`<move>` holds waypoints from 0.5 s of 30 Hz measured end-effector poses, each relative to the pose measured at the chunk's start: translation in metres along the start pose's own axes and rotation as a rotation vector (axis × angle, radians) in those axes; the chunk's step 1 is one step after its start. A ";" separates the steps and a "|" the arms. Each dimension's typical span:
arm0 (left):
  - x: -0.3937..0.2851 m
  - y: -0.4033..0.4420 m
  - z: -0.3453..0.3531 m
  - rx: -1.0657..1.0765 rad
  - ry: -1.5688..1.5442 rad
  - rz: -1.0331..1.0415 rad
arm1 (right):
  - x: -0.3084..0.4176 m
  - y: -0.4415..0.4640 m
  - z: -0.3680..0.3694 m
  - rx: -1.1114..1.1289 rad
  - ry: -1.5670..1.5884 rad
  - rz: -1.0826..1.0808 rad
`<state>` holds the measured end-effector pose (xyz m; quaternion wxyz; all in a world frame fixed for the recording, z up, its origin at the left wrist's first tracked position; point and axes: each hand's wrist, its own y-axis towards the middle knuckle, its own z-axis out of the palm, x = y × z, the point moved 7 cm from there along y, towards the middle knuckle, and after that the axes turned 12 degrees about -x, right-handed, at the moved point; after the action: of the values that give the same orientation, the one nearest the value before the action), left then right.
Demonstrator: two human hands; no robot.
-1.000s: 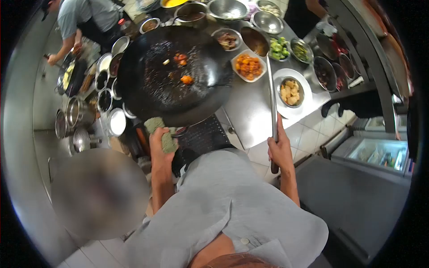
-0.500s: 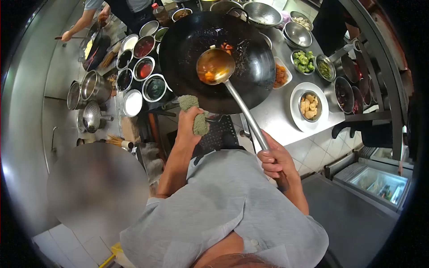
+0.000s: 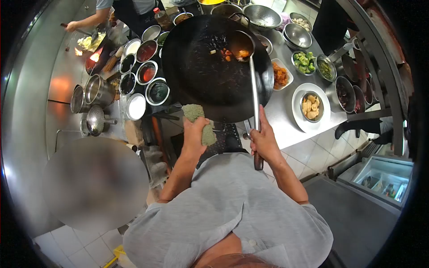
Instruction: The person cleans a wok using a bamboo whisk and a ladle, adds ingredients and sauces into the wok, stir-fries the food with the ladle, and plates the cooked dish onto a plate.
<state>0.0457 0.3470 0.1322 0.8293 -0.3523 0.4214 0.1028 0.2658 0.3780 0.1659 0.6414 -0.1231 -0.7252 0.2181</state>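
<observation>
A large dark wok [image 3: 201,85] stands in front of me, with small orange and red food pieces [image 3: 226,55] and dark, wet-looking marks inside. My left hand [image 3: 195,136] is closed around a folded green cloth [image 3: 208,134] at the wok's near rim; any handle under the cloth is hidden. My right hand [image 3: 265,142] grips the long handle of a metal ladle [image 3: 253,85] near its dark wooden end. The ladle's bowl rests in or just above the wok's far right side, tilted, with orange pieces in it.
Sauce pots [image 3: 157,91] crowd the left side. On the right are a dish of orange food [image 3: 280,75], broccoli [image 3: 304,62] and a plate [image 3: 298,120] holding a small bowl. A co-worker's hand [image 3: 71,27] works a pan [image 3: 94,60] with flames at far left.
The ladle bowl has moved right and away from me inside the wok and tilted; its pool of liquid no longer shows. My right hand has shifted up and left. Flames have appeared at the co-worker's pan.
</observation>
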 end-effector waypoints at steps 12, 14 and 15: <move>0.005 0.007 0.006 0.022 -0.023 -0.044 | 0.028 -0.066 0.022 0.537 0.699 0.540; 0.000 0.005 0.004 -0.035 -0.014 -0.044 | 0.023 -0.064 0.013 0.537 0.703 0.575; 0.001 0.006 0.002 -0.028 -0.014 -0.051 | 0.019 -0.059 0.009 0.584 0.785 0.598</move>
<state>0.0450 0.3526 0.1288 0.8295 -0.3739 0.4050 0.0901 0.2604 0.3337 0.2095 0.7804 -0.2127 -0.2758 0.5193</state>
